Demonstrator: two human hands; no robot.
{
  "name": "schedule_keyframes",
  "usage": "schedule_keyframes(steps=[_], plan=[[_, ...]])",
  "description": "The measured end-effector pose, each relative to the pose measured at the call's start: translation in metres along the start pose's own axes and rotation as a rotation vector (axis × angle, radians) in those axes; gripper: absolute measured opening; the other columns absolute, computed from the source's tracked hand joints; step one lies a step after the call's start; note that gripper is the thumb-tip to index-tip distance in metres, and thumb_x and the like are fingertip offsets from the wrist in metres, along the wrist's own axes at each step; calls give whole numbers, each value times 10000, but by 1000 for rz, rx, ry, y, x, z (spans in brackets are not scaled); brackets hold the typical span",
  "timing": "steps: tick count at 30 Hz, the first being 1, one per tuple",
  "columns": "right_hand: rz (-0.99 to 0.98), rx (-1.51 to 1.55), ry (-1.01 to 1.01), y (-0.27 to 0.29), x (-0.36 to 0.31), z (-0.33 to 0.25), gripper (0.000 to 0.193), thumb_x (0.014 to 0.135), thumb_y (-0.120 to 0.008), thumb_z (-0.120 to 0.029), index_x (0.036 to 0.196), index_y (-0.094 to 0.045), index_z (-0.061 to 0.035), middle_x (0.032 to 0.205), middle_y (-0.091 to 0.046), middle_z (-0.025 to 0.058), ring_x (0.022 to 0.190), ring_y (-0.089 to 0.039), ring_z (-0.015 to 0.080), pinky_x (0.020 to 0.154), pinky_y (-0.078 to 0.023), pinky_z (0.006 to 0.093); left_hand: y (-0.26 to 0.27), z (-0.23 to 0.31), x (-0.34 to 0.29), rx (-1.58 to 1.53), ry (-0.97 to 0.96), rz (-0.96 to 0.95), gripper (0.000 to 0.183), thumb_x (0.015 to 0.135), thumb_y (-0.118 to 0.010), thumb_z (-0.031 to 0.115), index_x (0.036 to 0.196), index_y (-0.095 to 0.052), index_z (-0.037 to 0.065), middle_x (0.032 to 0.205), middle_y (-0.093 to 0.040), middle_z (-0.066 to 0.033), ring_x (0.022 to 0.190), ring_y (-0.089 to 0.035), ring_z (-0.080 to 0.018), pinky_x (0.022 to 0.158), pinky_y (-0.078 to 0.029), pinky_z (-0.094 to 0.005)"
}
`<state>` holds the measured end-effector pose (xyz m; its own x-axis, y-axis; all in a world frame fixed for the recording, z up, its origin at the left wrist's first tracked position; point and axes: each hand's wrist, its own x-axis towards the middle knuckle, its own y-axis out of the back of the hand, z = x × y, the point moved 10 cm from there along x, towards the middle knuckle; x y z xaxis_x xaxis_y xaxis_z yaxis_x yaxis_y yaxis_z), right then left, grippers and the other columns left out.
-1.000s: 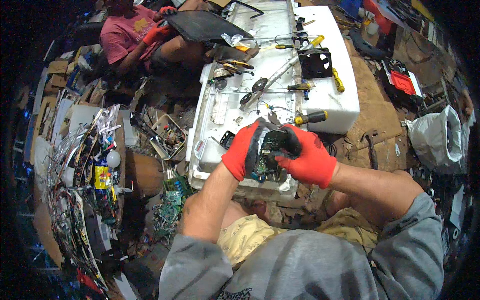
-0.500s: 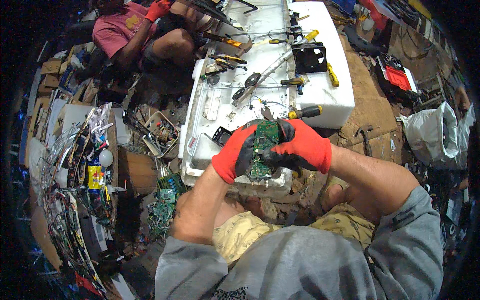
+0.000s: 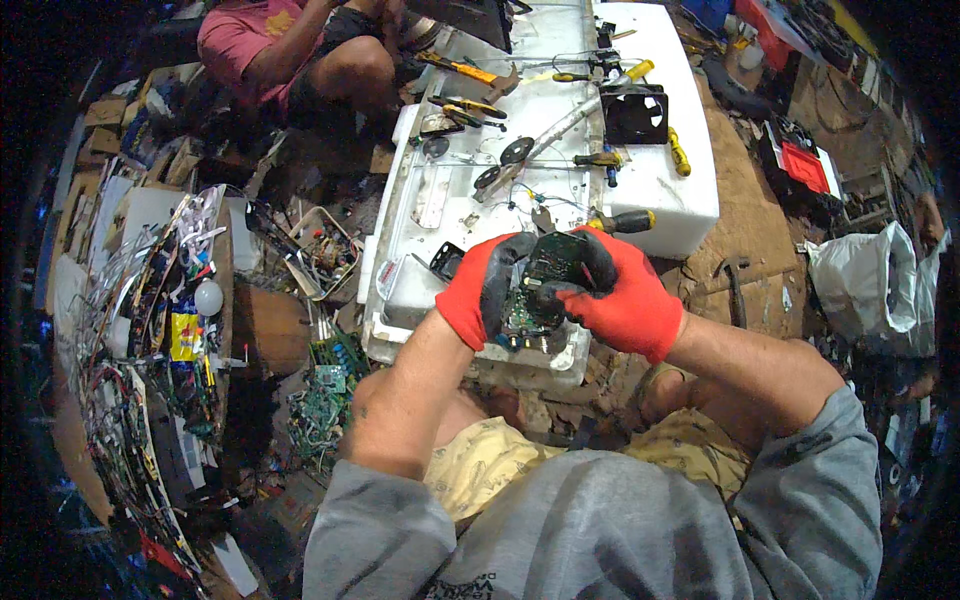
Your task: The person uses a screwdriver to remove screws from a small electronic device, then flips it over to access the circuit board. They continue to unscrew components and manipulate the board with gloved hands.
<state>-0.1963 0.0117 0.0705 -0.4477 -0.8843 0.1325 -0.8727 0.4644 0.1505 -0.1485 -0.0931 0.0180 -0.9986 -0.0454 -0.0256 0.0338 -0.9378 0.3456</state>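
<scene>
A green circuit board (image 3: 553, 262) is held between both my hands above the near end of a white work surface (image 3: 405, 215). My left hand (image 3: 490, 285), in a red and black glove, closes on the board's left edge. My right hand (image 3: 612, 290), gloved alike, grips its right side, thumb lying across the face. Small connectors line the board's lower edge. Just beyond my hands is a screwdriver with a black and yellow handle (image 3: 627, 221). A small black plastic piece (image 3: 446, 261) lies left of my left hand.
Farther along lie a hammer (image 3: 470, 70), pliers (image 3: 468, 107), a black fan frame (image 3: 635, 114) and more screwdrivers. Green boards (image 3: 325, 400) and cable heaps (image 3: 150, 400) fill the left. A white sack (image 3: 865, 285) stands right. Another person (image 3: 270, 45) sits at the far left.
The circuit board has tilted in my hands, its face now darker and foreshortened, with lower-edge connectors showing. My hands have shifted slightly right. The other person's red-gloved hand has left the view.
</scene>
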Motion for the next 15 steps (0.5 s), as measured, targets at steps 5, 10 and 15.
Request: schedule_keyframes(steps=[5, 10, 15], plan=[[-131, 352, -305, -3, 7, 38, 445, 827, -727, -86, 1243, -578, -25, 1067, -680, 63, 877, -636, 157, 798, -528, 314, -6, -19, 7, -941, 235, 106, 285, 976, -557, 243, 1131, -657, 25, 1058, -709, -84, 892, -681, -173, 810, -566, -324], [-31, 315, -116, 0, 10, 44, 528, 840, -721, -82, 1321, -507, -40, 1052, -627, 75, 721, -611, 105, 597, -510, 282, -20, -8, 14, -1238, 245, 63, 568, 1047, -359, 469, 1237, -602, -8, 1104, -700, -170, 955, -702, -242, 823, -596, -370], [39, -84, -197, 6, 7, 20, 410, 830, -732, -144, 1193, -572, -38, 1034, -651, 115, 860, -638, 182, 764, -531, 338, -5, -38, 8, -1254, 249, 178, 696, 1020, -311, 593, 1216, -608, -6, 1042, -709, -201, 874, -714, -304, 791, -608, -419]])
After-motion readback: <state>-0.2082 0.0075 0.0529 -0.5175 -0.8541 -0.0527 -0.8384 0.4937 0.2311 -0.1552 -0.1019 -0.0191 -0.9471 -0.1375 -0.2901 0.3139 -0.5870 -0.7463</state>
